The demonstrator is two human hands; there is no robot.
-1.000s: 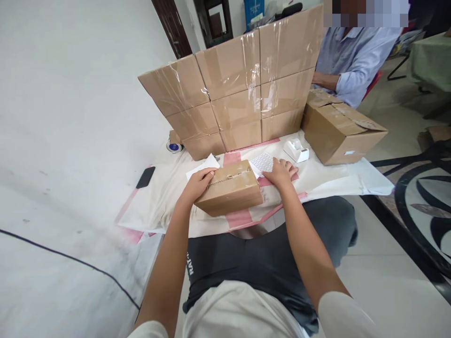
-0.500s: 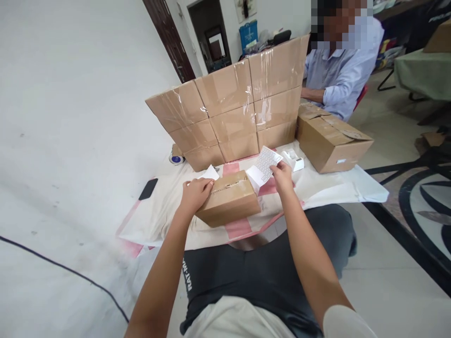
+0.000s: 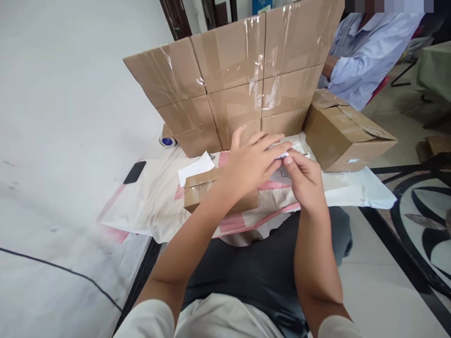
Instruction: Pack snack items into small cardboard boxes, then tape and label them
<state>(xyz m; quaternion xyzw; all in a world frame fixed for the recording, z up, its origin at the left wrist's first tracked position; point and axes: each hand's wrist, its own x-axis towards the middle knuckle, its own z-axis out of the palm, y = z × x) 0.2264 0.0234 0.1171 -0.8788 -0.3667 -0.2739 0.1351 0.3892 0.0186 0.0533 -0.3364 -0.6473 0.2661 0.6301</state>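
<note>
My right hand (image 3: 307, 180) pinches a white sheet printed with rows of small outlined boxes (image 3: 281, 175) between thumb and fingers. Over the sheet's upper edge reaches my left hand (image 3: 252, 162), its fingers stretched and spread, fingertips touching or close to the edge at my right thumb. Most of the sheet is hidden behind the left hand. Below my left forearm lies a small taped cardboard box (image 3: 197, 190), partly covered by the arm. A blank white paper (image 3: 196, 168) rests against the box's far left side.
A tall taped cardboard panel (image 3: 232, 65) stands along the table's back. To the right is a larger cardboard box (image 3: 347, 134); a person in a light blue shirt (image 3: 373, 56) sits behind it. A black phone (image 3: 134, 172) and a tape roll (image 3: 167, 141) are at left.
My left hand has left the small box and moved right to the sheet in my right hand. The sheet has turned and is now mostly covered. My view has tilted down.
</note>
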